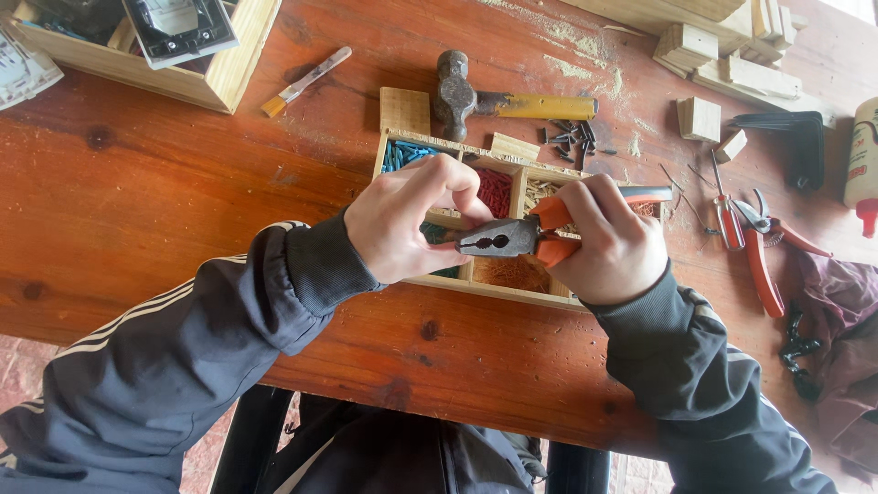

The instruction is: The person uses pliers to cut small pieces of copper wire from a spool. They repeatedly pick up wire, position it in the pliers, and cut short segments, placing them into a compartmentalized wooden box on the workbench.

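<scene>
Head view, centre of frame: right hand point(615, 245) wraps its grip tight around the orange handles of the pliers point(512, 238). Left hand point(407, 218) pinches fingertips together at the pliers' nose, above a compartmented wooden box point(512, 279) on the worktop point(183, 183); hammer point(476, 96) lies above it.

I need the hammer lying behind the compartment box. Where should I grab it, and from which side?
Take the hammer by its yellow handle, coming from the right. The handle lies flat, pointing right, with bare table around it; the dark metal head sits left. Loose dark nails lie just in front, so come down from above.
</scene>
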